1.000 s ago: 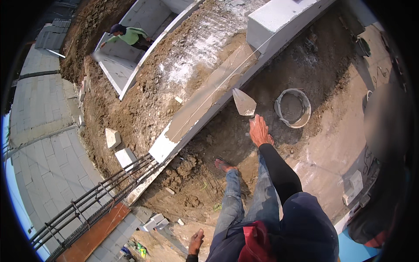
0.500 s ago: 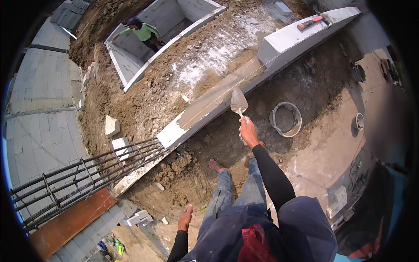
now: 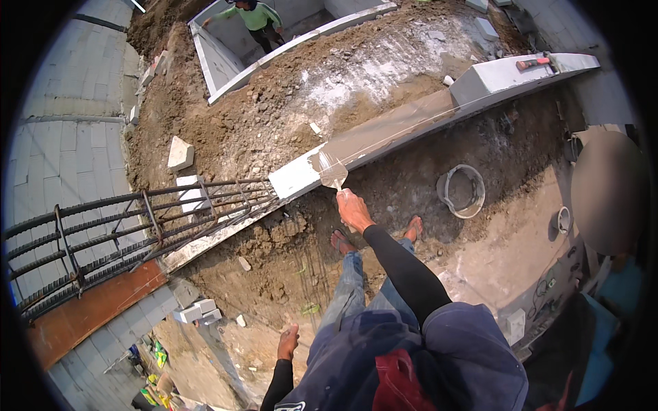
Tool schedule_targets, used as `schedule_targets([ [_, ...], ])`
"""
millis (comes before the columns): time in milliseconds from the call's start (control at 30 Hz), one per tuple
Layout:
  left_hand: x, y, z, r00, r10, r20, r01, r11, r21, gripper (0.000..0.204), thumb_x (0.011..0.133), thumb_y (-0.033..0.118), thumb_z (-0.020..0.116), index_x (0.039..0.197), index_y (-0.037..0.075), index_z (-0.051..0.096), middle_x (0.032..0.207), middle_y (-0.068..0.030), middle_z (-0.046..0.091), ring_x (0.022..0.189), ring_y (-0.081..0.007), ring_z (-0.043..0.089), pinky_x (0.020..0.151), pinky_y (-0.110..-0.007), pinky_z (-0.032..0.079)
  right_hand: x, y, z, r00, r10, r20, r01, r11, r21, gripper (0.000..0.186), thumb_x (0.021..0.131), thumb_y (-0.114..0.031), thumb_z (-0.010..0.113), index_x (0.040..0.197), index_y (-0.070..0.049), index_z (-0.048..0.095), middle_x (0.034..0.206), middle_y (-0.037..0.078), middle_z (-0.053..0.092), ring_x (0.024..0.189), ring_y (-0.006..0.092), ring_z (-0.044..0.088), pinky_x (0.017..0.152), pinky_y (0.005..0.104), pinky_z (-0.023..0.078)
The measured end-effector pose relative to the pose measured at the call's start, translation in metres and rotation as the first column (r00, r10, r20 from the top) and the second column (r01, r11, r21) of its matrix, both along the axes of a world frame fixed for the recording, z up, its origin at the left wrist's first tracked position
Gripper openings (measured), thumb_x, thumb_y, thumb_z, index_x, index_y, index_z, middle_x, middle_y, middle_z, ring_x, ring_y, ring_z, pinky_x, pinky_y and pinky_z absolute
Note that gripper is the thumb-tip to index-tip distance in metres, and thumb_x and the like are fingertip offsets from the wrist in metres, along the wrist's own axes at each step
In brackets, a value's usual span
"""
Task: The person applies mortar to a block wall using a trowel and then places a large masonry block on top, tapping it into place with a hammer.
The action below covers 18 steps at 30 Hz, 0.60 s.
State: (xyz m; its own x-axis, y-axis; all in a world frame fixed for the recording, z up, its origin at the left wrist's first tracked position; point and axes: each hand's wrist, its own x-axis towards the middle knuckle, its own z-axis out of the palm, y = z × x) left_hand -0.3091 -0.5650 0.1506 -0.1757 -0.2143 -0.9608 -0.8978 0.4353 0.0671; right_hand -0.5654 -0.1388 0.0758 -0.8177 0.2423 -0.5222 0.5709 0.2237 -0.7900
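Observation:
My right hand [image 3: 354,211] is closed around the handle of a trowel [image 3: 334,175]. The trowel's blade rests on or just above the top of a low white block wall [image 3: 297,177], at the left end of a strip of wet grey mortar [image 3: 394,128]. Down by my side hangs my left hand [image 3: 288,342], empty, its fingers loosely bent and the thumb apart. A taut string line runs along the wall above the mortar. To the right of my feet, a bucket [image 3: 461,191] with grey mix inside stands on the soil.
Steel rebar cages [image 3: 137,229] jut from the wall's left end. A red-handled tool [image 3: 533,63] lies on the higher block [image 3: 490,79]. Beyond the wall, a person in green [image 3: 256,17] stands in a block-walled pit. Another person [image 3: 610,198] is close on my right.
My right hand has brought the trowel left along the wall, down to the mortar's left end. The view has shifted, and the left hand still hangs low.

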Motion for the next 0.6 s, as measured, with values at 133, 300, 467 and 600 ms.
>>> schedule_targets([
  [133,-0.006,0.011,0.003,0.994,0.079,-0.078,-0.075,0.996,0.046,0.085,0.095,0.061,0.054,0.147,-0.005,0.040,0.150,-0.0185,0.047,0.138,-0.0356,0.046,0.108,-0.047,0.040,-0.004,-0.017,0.007,0.975,0.221,-0.034,-0.206,0.946,0.252,0.038,0.102,-0.033,0.046,0.101,0.003,0.059,0.085,0.033,0.067,0.082,0.0530,0.065,0.078,0.0586,0.052],
  [300,-0.016,0.015,0.002,0.994,0.084,-0.074,-0.079,0.995,0.064,0.083,0.097,0.060,0.052,0.148,-0.004,0.040,0.152,-0.0164,0.045,0.140,-0.0348,0.045,0.109,-0.047,0.038,-0.043,0.053,0.022,0.969,0.243,0.050,-0.237,0.844,0.482,0.038,0.101,-0.031,0.048,0.099,0.005,0.060,0.086,0.031,0.068,0.085,0.0486,0.068,0.079,0.0552,0.054],
  [467,-0.026,0.009,-0.004,0.999,0.023,-0.046,-0.019,0.996,0.086,0.082,0.098,0.060,0.051,0.150,-0.002,0.039,0.154,-0.0169,0.043,0.140,-0.0348,0.045,0.109,-0.047,0.039,-0.024,0.124,0.031,1.000,-0.021,0.010,0.013,0.848,0.529,0.040,0.101,-0.032,0.048,0.102,0.005,0.061,0.088,0.031,0.069,0.085,0.0492,0.067,0.078,0.0554,0.053],
  [600,-0.025,0.004,-0.009,1.000,-0.015,0.009,0.015,0.998,0.057,0.083,0.096,0.060,0.054,0.149,-0.002,0.039,0.150,-0.0182,0.047,0.135,-0.0351,0.048,0.107,-0.047,0.041,0.011,0.067,0.023,0.955,0.283,-0.095,-0.203,0.849,0.489,0.036,0.100,-0.030,0.050,0.098,0.006,0.058,0.073,0.028,0.066,0.070,0.0478,0.066,0.066,0.0552,0.053],
])
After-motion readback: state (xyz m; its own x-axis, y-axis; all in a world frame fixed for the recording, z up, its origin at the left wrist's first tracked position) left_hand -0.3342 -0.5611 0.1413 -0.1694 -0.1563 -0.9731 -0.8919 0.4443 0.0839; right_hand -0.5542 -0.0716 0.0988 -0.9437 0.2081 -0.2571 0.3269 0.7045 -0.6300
